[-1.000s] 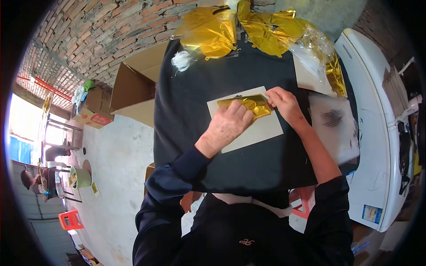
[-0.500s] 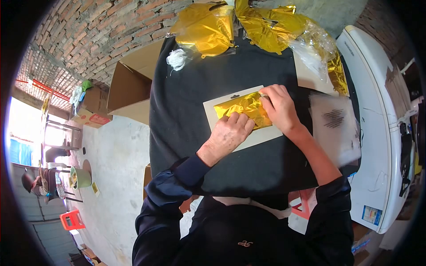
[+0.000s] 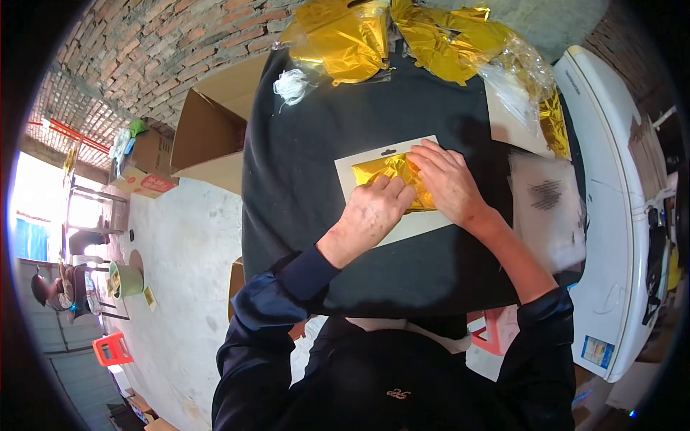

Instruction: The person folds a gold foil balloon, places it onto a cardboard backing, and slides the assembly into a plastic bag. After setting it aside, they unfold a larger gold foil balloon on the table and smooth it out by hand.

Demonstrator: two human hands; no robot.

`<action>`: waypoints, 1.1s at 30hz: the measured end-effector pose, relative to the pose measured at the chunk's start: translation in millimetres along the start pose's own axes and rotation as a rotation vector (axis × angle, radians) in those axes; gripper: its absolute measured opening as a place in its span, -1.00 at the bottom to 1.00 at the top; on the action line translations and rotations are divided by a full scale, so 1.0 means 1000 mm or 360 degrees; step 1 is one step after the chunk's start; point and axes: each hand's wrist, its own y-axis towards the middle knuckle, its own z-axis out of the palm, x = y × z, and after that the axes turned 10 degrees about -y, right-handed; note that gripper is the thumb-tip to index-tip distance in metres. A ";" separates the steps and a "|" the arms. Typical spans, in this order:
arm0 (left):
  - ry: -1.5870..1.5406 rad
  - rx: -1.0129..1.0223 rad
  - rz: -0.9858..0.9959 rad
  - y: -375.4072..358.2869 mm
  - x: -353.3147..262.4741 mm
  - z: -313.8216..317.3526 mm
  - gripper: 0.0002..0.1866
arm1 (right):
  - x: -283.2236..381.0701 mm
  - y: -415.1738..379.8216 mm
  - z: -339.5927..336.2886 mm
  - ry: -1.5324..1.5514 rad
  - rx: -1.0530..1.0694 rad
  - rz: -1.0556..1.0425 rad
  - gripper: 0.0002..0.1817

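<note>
The left hand (image 3: 377,212), its fingers curled, presses on the folded gold foil (image 3: 395,176), while the right hand (image 3: 449,183) lies with its fingers extended over the foil's right portion. The foil rests on a white card (image 3: 413,228) with a dark hanging slot near its upper edge, set at a slight tilt on the black cloth (image 3: 302,165). Beyond the card lie loose gold foil sheets (image 3: 345,47) and a bundle of white string (image 3: 292,87); to the right are clear plastic bags (image 3: 546,215).

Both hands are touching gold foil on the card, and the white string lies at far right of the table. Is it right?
The side is wrong: the head view shows the white string at the far left of the table. The rest is correct.
</note>
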 end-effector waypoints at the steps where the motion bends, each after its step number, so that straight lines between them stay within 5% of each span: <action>1: -0.0026 -0.0003 -0.0020 0.000 0.000 -0.001 -0.74 | 0.000 0.001 0.000 0.0014 -0.0008 0.0001 -0.59; 25: -0.0504 0.0070 -0.0155 0.000 -0.007 -0.028 -0.69 | -0.004 -0.006 0.012 -0.0194 -0.0181 -0.0148 -0.55; 30: -0.0402 -0.0080 -0.0167 0.017 0.019 -0.052 -0.80 | -0.003 -0.006 0.014 -0.0280 -0.0199 -0.0167 -0.56; 33: -0.0577 -0.0097 -0.0248 0.035 0.031 -0.056 -0.68 | -0.003 -0.005 0.013 -0.0303 -0.0203 -0.0175 -0.56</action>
